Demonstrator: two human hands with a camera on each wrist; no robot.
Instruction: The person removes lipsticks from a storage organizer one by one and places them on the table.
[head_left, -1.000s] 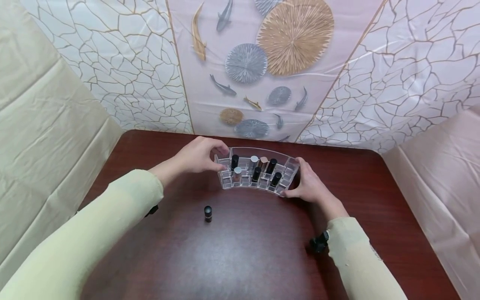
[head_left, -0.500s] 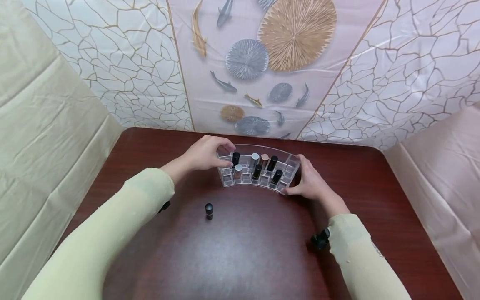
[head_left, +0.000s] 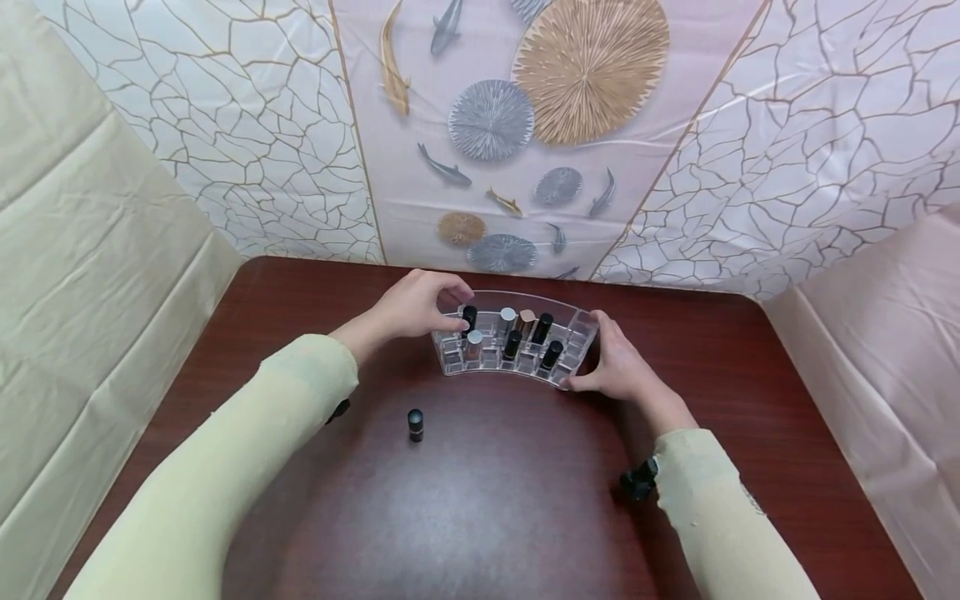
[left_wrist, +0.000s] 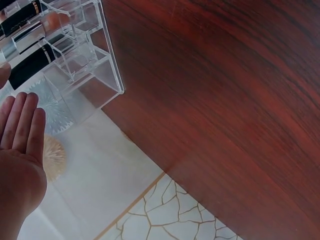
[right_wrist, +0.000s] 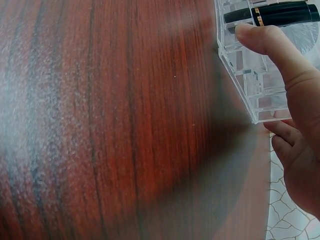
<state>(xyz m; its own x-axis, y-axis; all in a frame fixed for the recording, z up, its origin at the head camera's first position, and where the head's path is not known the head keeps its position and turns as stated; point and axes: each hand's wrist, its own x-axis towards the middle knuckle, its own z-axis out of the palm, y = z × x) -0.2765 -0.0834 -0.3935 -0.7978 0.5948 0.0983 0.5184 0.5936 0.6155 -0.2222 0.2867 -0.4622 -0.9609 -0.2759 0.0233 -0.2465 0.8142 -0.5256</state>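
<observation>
Position: the clear organizer (head_left: 453,360) sits toward the far side of the worktop (head_left: 487,475), with seven tubes seated in two curved rows. The right hand (head_left: 621,367) grips its right end, thumb at the front edge and fingers behind. The left hand (head_left: 411,308) is at the opposite end, thumb and straight fingers spread wide about the leftmost back-row black tube (head_left: 469,318). Whether the thumb touches this tube cannot be determined.

Likely faults and causes:

1. Organizer rotation. The right hand appears to give the only firm hold. A sideways push at the left end could pivot the organizer about that grip.

2. Cap separation. A pull applied above the gold band of the black tube could draw off the cap and leave the base seated.

3. Neighbour contact. The silver-capped tube (head_left: 474,343) stands in front of the black tube, close beneath the left thumb. A low thumb path could tilt it.

4. Toppling. The loose dark tube (head_left: 416,425) appears to stand upright on the worktop, unsupported, nearer the person than the organizer. A low sweep of the left wrist camera (head_left: 339,411) could knock it over and start it rolling.
</observation>
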